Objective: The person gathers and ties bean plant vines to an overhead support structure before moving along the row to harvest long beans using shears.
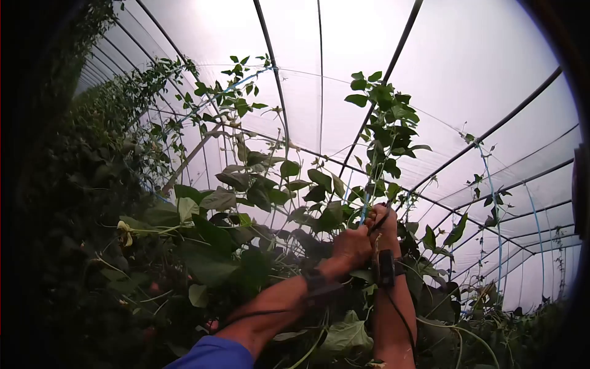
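Note:
My left hand (352, 247) is closed in a fist at the foot of a tall leafy vine (390, 117). A light blue twine (365, 208) runs down into its grip beside the stems. Just to the right and slightly higher, my right hand (383, 222) is closed too, its fingers close to the left hand and the twine. A thin dark line shows at its fingers, but I cannot make out what it holds. Both wrists wear dark devices; the right wrist device (386, 268) has a cable running down the forearm.
Dense green foliage (212, 258) surrounds my forearms. Curved metal hoops (402, 40) carry a pale plastic cover overhead. More blue strings (491, 184) hang at the right, and a slanted blue string (236, 86) supports vines at the left. A wooden pole (190, 158) leans there.

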Tool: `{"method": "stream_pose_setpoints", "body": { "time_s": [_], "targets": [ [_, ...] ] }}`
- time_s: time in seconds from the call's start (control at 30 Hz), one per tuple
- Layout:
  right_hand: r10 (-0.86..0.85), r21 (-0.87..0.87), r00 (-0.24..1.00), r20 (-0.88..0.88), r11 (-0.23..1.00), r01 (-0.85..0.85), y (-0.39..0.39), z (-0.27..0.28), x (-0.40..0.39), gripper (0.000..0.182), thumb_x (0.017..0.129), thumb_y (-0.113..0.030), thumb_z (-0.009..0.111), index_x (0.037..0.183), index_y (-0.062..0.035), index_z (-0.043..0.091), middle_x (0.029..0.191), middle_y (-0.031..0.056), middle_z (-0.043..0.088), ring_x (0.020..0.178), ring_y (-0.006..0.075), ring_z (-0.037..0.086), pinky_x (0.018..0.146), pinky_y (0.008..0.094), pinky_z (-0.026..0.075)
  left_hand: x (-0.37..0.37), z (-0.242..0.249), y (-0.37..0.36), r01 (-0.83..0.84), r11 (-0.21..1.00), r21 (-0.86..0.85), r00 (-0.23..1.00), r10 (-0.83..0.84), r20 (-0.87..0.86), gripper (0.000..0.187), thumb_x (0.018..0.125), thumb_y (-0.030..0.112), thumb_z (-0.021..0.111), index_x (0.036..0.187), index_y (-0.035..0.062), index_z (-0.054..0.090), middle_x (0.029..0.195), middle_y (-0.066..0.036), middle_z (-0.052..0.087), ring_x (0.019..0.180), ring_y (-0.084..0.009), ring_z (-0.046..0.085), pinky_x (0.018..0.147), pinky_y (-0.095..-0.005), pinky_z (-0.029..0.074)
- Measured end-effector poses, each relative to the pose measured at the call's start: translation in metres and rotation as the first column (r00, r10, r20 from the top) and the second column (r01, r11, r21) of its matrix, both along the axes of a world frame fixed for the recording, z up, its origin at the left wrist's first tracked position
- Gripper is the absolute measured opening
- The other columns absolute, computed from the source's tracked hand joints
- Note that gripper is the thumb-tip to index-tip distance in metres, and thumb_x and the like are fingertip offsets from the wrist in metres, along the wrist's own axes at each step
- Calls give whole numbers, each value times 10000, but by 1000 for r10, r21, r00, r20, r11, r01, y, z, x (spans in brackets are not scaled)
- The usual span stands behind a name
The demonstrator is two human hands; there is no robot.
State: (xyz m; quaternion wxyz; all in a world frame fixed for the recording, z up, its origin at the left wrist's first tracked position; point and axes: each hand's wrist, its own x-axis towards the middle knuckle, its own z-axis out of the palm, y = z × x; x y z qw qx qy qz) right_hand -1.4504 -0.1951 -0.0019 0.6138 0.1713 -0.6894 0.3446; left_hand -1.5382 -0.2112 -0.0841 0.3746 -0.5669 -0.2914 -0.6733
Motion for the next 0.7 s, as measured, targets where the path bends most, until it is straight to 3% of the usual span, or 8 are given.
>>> {"method": "stream_pose_setpoints", "body": {
  "time_s": [0.07, 0.1, 0.17, 0.33, 0.4, 0.5, 0.57, 0.7],
  "targets": [
    [36, -43, 993, -110, 998, -41, 17, -63, 1, 71, 864, -45, 511, 828, -88, 468, 624, -36, 388, 511, 71, 362, 441, 220, 308, -10, -47, 21, -25, 995, 96, 980, 43, -193, 141, 769, 173, 587, 763, 49, 521, 636, -210, 579, 648, -393, 614, 562, -495, 473],
    [88, -39, 987, -135, 995, -94, 24, -81, 11, 62, 874, -51, 510, 853, -86, 463, 637, -29, 397, 517, 72, 370, 448, 217, 317, -10, -56, 29, -32, 997, 70, 980, 45, -192, 141, 769, 173, 587, 763, 49, 521, 636, -210, 579, 648, -393, 614, 562, -495, 473],
    [119, -50, 971, -206, 990, -132, 11, -104, 30, 60, 896, -62, 506, 863, -84, 461, 648, -28, 389, 532, 78, 374, 478, 217, 336, -1, -58, 32, 52, 954, 296, 911, 76, -404, 129, 747, 138, 585, 787, 44, 507, 665, -186, 555, 674, -378, 587, 600, -478, 457],
    [205, -101, 941, -270, 966, -240, -11, -115, 38, 71, 894, -53, 509, 886, -91, 450, 612, -20, 357, 487, 89, 339, 462, 242, 332, -3, -60, 23, 87, 968, 234, 858, 47, -512, 115, 725, 78, 579, 806, 52, 502, 706, -136, 531, 681, -358, 547, 618, -450, 428],
    [167, -60, 933, -319, 979, -196, -12, -122, 39, 80, 888, -43, 508, 900, -97, 451, 604, -24, 345, 486, 94, 341, 478, 262, 349, -3, -54, 36, 187, 908, 374, 830, 57, -555, 130, 714, 90, 590, 821, 72, 518, 729, -106, 527, 701, -329, 547, 619, -439, 414],
    [259, -50, 874, -411, 951, -305, -28, -151, 44, 44, 904, -68, 482, 894, -106, 461, 588, -28, 323, 478, 99, 334, 497, 298, 370, -12, -73, 14, 83, 933, 349, 805, 143, -575, 181, 686, 122, 640, 849, 96, 565, 748, -83, 524, 730, -287, 554, 634, -412, 399],
    [414, 132, 776, -476, 906, -403, -16, -162, 76, 85, 941, -137, 422, 906, -143, 498, 563, -42, 280, 451, 88, 291, 511, 306, 352, -29, -80, 13, 32, 930, 366, 734, 226, -640, 163, 684, 165, 676, 790, 106, 566, 775, -71, 553, 731, -257, 564, 634, -384, 384],
    [102, -88, 813, -574, 979, -185, -35, -176, 130, 78, 886, -79, 456, 923, -142, 483, 561, -60, 257, 421, 70, 229, 453, 270, 298, -32, -97, 13, 3, 941, 339, 762, 217, -610, 163, 687, 172, 684, 763, 101, 559, 735, -65, 555, 730, -246, 569, 635, -367, 381]
  ]
}}
